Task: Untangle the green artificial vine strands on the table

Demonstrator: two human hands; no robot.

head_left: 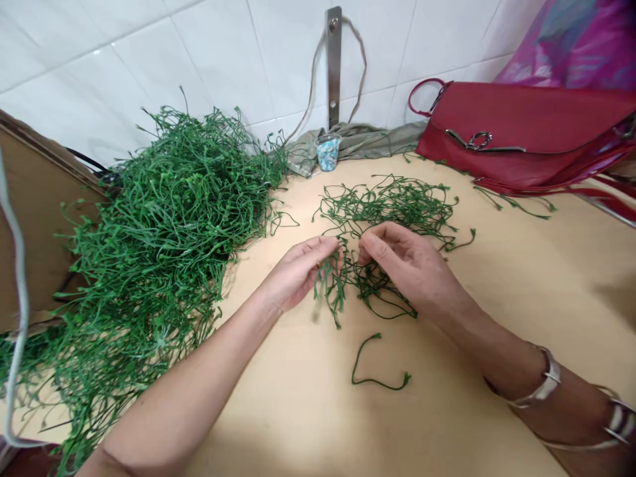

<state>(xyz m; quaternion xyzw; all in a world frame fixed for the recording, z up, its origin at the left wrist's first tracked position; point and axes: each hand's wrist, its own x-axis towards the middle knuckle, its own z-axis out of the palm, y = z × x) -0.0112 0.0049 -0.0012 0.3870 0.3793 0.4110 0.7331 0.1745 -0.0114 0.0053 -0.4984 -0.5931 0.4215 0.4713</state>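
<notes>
While a big heap of green strands (173, 205) fills the left, two bare hands work at a smaller tangle.

Between the heap and the tangle, the left hand (305, 268) pinches a small bunch of strands (332, 278) between thumb and fingers, its ends hanging below the grip. Just right of it, the right hand (410, 265) has thumb and fingertips closed together at the tangle's near part; whether they clasp a strand I cannot tell. The smaller tangle (392, 205) spreads beyond both hands, toward the cup (328, 154) by the far wall. One loose strand (370, 379) lies nearer, apart from the hands. Bare tabletop (541, 285) opens near and to the right, bounded at the far right by a red bag (521, 132).
</notes>
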